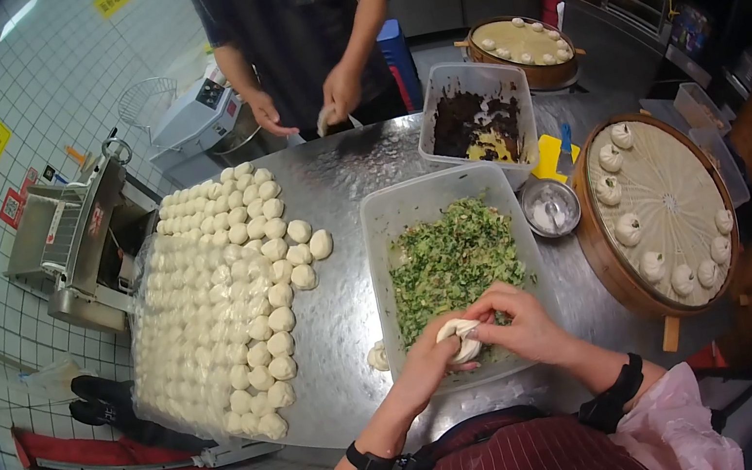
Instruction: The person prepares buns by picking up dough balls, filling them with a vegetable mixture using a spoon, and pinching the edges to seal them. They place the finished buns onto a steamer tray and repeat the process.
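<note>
Over the near part of a plastic tub (531, 240) of chopped green filling (453, 257), both my hands are closed around one white dough bun (456, 329). My left hand (427, 357) cups it from the left and below. Fingers of my right hand (520, 322) pinch at its top and right side, where folds show. Whether filling is inside the bun is hidden. A small piece of dough (378, 357) lies on the steel table (339, 310) left of the tub.
Rows of dough balls (232, 258), partly under plastic film, cover the left side. A round steamer (656, 200) with several pleated buns stands right. A dark-filling tub (476, 121), a metal bowl (551, 207) and a scraper (549, 156) sit between. Opposite stands another person (296, 41).
</note>
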